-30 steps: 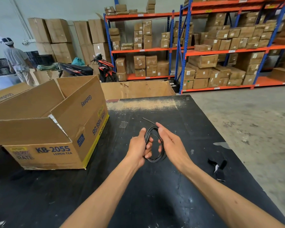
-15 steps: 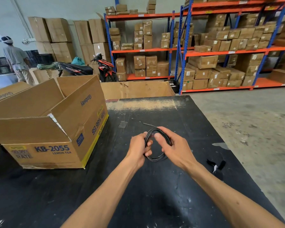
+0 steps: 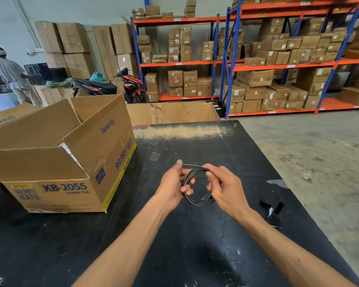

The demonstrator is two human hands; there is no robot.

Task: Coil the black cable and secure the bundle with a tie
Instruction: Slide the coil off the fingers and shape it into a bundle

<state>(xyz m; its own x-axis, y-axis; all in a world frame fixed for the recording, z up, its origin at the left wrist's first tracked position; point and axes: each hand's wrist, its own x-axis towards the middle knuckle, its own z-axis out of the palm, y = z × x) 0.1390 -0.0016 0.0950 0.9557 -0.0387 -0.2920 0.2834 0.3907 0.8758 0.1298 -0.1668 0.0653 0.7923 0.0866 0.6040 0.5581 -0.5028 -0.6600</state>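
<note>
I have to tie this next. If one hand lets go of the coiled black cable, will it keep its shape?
Probably not fully. The cable is thin and hangs in loose uneven loops, so it seems floppy. Its free end juts out near the left hand, hinting it may spring open. The right hand alone likely can pinch it.

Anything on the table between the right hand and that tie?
Nothing visible. The tie lies on bare black table just right of the right hand, which grips the cable coil with the left hand.
</note>
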